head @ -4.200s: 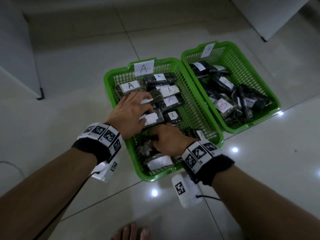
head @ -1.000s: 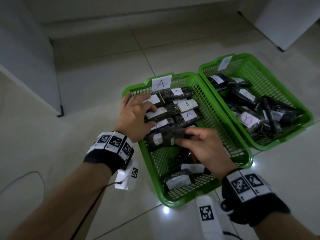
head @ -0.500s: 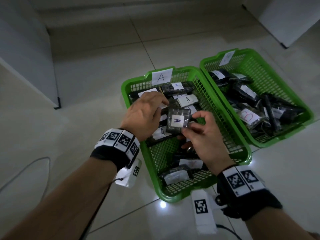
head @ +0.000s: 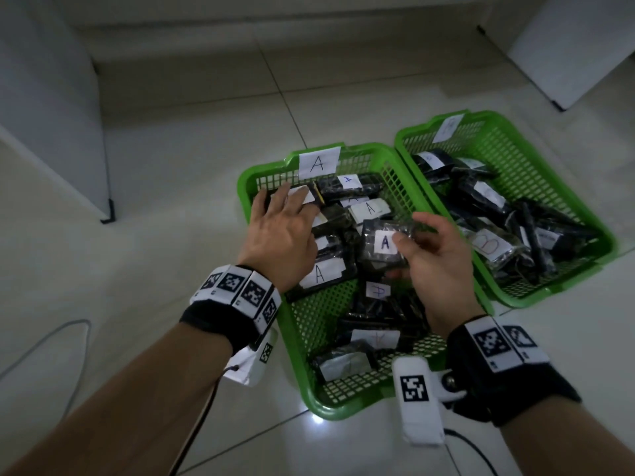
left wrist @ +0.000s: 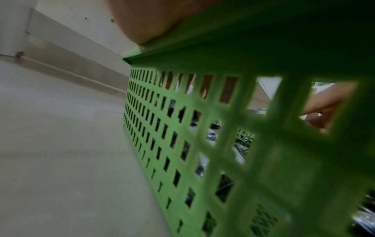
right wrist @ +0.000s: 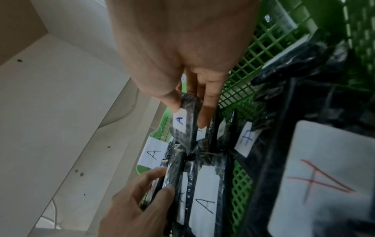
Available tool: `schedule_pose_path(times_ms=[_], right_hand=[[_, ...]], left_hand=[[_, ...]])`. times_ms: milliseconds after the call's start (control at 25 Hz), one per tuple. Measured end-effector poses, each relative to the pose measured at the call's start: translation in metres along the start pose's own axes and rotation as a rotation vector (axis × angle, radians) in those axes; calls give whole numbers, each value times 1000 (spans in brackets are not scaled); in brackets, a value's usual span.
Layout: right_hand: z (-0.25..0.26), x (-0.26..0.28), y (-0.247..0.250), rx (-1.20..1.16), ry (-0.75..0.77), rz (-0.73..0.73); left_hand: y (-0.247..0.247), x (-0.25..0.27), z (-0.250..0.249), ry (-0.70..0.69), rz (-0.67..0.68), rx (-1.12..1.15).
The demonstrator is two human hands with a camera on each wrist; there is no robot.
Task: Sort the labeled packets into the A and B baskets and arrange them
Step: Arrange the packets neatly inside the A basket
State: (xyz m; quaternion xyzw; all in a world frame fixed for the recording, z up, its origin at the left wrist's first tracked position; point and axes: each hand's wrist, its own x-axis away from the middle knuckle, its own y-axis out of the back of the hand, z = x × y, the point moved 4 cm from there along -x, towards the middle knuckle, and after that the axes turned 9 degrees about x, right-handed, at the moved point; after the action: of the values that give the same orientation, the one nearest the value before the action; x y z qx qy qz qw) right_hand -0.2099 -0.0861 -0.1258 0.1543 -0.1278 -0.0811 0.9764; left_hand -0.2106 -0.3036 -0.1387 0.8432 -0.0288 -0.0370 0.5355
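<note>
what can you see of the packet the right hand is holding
The held packet is a flat, squarish clear plastic bag of dark contents, with a white label bearing a blue handwritten A. The right hand pinches it at its right edge, thumb on the label side and fingers behind, as the right wrist view shows. It is lifted and tilted, label up, above the row of A packets in the A basket.

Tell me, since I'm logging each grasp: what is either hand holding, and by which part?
The right hand pinches an A-labeled packet by its right edge, thumb beside the label. The left hand rests flat on packets in the A basket, gripping nothing.
</note>
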Motion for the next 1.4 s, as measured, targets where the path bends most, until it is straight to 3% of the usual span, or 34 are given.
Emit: schedule_pose_path(times_ms=[400,600,720,840,1040,1200,1320,1400], right_hand=[[23,-61,-29,271,93,-113],[11,-58,-43,588,246,-141],[12,-55,-49,835,384,-67],[19,-61,-42,901,389,53],[41,-61,-27,982,296,266],[50,-52,-11,1042,282,243],[35,-29,-16,1223,136,439],[28,-19,-22,1201,63,539]], left_hand=[[0,-1,2,18,-13,11],[0,-1,5,7,-48,19],[-1,-1,6,-4,-53,27],[-1,-1,7,-8,-39,16],[0,0,6,-2,-20,-1],[0,0,5,2,-14,13],[1,0,5,6,-8,14],[1,0,5,10,-2,13]])
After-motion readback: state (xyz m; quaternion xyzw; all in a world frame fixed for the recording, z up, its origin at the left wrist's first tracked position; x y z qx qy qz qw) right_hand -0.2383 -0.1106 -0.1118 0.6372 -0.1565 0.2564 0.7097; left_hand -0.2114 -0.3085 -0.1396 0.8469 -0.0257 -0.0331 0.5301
